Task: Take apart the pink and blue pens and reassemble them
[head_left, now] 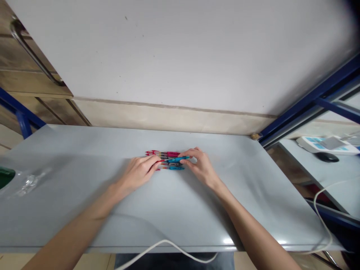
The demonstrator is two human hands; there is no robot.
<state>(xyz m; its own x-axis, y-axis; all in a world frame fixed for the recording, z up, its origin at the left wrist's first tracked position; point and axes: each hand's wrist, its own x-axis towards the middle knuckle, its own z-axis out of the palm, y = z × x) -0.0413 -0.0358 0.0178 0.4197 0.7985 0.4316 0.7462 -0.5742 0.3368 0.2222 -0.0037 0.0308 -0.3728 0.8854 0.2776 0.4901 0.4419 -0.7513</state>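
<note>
Several pens lie side by side in a small group near the middle of the table, their lengths running left to right. At the back of the group are red pens [172,153], and a blue pen [172,168] lies at the front. Between them, a raised blue pen [174,160] has its right end pinched between the thumb and fingers of my right hand [203,167]. My left hand [141,170] is closed at that pen's red left end, its fingers hiding the left ends of some neighbouring pens.
The grey table [168,217] meets a white wall behind. Clear plastic [29,183] and a green object [6,177] lie at the left. A white cable [164,243] loops over the front edge. A side table at right holds a black mouse [326,157] and a white device [326,144].
</note>
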